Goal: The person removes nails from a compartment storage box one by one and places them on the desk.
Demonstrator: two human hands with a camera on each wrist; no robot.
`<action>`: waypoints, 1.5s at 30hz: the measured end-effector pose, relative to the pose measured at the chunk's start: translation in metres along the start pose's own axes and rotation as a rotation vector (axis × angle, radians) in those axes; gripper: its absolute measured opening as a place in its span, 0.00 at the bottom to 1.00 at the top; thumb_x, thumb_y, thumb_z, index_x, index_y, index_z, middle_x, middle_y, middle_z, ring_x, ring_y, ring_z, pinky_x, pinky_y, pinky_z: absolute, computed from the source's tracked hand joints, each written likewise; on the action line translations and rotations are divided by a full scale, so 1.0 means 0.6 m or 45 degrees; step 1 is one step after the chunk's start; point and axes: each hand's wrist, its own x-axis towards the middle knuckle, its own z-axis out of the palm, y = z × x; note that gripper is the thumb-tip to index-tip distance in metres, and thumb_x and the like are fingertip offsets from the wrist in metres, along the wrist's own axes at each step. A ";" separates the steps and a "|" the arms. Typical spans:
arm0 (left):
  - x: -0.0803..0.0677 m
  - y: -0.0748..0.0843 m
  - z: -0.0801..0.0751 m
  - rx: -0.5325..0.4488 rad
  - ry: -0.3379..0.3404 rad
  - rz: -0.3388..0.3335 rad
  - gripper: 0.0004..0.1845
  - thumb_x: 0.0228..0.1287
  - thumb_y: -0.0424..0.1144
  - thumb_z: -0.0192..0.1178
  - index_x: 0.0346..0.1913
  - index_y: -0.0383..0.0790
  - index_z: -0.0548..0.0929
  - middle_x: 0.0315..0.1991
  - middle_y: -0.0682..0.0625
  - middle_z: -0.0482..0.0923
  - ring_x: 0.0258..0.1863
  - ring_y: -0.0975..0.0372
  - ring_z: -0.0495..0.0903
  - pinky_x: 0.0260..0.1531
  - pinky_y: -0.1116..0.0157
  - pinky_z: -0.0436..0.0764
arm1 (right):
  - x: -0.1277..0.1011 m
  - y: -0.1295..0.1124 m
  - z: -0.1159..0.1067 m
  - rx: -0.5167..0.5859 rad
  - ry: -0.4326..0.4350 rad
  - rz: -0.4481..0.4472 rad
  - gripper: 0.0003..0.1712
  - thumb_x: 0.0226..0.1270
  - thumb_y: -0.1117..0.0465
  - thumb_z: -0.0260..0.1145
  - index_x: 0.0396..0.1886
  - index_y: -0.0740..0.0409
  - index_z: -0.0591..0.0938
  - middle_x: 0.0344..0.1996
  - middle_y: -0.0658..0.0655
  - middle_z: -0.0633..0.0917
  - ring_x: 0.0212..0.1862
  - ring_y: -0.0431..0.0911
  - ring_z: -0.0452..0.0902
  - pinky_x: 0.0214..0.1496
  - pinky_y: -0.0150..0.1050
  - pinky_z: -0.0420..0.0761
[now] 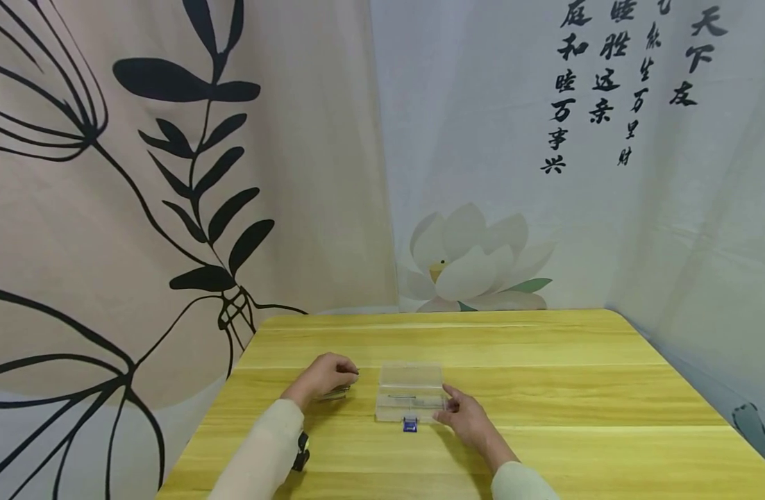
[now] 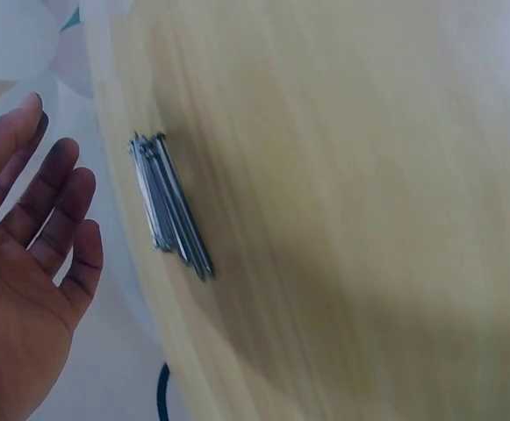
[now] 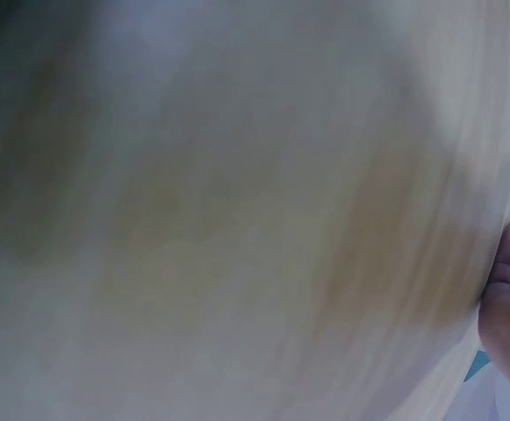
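Observation:
A clear plastic storage box point(image 1: 391, 417) stands on the table with its lid raised at the back and a blue latch point(image 1: 410, 425) at the front. One nail point(image 1: 401, 397) lies in a compartment. My right hand point(image 1: 466, 417) grips the box's right side, thumb near the front; the right wrist view catches only part of this hand point(image 3: 507, 298). To the left, my left hand point(image 1: 326, 376) hovers over a small pile of nails point(image 2: 168, 206). Its fingers point(image 2: 48, 202) are loosely bent, and nothing shows between them in the left wrist view.
The yellow wood-grain table point(image 1: 607, 396) reaches back to a printed curtain point(image 1: 320, 173) with plants and writing. A dark band with a device point(image 1: 301, 451) sits at the left wrist.

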 end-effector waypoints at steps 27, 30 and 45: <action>0.057 0.069 0.077 0.022 -0.110 0.095 0.07 0.67 0.36 0.66 0.44 0.38 0.88 0.42 0.54 0.82 0.43 0.60 0.79 0.46 0.57 0.79 | 0.004 0.003 0.000 -0.001 -0.015 0.007 0.40 0.66 0.65 0.69 0.73 0.70 0.63 0.45 0.60 0.76 0.47 0.51 0.71 0.47 0.45 0.77; 0.061 0.069 0.085 0.044 -0.127 0.121 0.07 0.66 0.36 0.66 0.44 0.38 0.88 0.43 0.54 0.82 0.44 0.59 0.78 0.46 0.57 0.79 | 0.004 0.001 -0.001 -0.013 -0.009 0.001 0.40 0.66 0.64 0.69 0.73 0.70 0.63 0.44 0.60 0.76 0.46 0.51 0.71 0.46 0.45 0.77; 0.065 0.069 0.110 0.089 -0.148 0.110 0.03 0.65 0.35 0.67 0.36 0.45 0.90 0.43 0.55 0.78 0.39 0.62 0.77 0.39 0.59 0.80 | 0.000 -0.003 0.000 -0.004 0.012 -0.012 0.39 0.66 0.64 0.70 0.72 0.71 0.64 0.46 0.62 0.78 0.47 0.51 0.73 0.48 0.47 0.78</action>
